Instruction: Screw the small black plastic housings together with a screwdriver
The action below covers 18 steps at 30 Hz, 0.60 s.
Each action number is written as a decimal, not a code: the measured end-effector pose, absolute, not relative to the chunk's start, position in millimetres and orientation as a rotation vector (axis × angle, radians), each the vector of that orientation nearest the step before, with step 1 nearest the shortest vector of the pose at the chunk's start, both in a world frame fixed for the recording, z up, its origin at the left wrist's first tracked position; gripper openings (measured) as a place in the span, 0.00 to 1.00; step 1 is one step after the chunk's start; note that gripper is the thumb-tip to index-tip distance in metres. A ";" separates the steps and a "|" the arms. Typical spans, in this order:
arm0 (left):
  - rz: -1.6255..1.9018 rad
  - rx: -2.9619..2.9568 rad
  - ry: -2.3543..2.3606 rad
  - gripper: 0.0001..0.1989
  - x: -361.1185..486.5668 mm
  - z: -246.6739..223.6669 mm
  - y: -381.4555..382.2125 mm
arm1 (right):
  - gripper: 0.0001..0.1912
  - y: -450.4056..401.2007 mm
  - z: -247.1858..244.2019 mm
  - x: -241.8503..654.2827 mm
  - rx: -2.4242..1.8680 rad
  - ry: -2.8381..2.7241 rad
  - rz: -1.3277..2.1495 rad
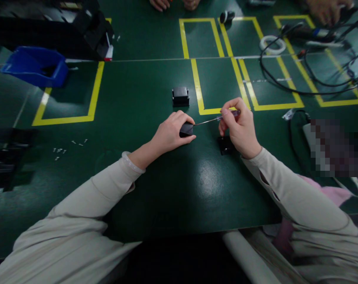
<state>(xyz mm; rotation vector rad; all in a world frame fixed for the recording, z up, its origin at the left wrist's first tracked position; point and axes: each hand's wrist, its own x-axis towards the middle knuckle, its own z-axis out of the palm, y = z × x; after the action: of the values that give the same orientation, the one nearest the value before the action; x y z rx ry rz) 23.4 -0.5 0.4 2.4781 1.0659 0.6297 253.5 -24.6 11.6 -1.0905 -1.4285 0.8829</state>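
The left hand curls around a small black block, partly covering it. The right hand pinches a purple-handled metal screwdriver (tip unclear from here).

From here I see a small, dark black block with flat faces, pinched between thumb and fingers of the left hand. A slim screwdriver with a purplish, see-through handle slants in the right hand, its thin metal shaft running down leftward, tip at the block's right end.
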 end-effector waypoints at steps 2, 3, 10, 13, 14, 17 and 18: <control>0.633 2.478 1.065 0.15 23.1 0.3 -0.5 | 0.17 -25.4 11.3 253.7 -1.087 -1.448 0.858; 0.636 2.478 1.063 0.15 23.0 0.4 -0.5 | 0.17 -25.8 11.5 253.9 -1.083 -1.460 0.851; 0.638 2.483 1.047 0.15 22.5 2.1 -0.4 | 0.17 -28.4 13.6 254.3 -1.101 -1.470 0.885; 0.640 2.480 1.046 0.15 22.6 2.3 -0.5 | 0.16 -28.4 12.9 253.9 -1.116 -1.485 0.874; 0.638 2.478 1.049 0.15 22.6 2.3 -0.4 | 0.16 -28.3 12.3 253.8 -1.107 -1.481 0.871; 0.635 2.479 1.051 0.15 22.7 2.1 -0.1 | 0.16 -27.7 9.9 253.4 -1.063 -1.468 0.856; 0.634 2.481 1.050 0.15 22.6 2.1 0.0 | 0.16 -27.7 9.2 253.2 -1.056 -1.466 0.848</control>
<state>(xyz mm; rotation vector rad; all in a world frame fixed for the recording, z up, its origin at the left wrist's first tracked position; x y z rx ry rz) 22.6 0.0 2.1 2.4812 1.0497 0.6336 253.2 -27.7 9.2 -1.0562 -1.4664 0.8479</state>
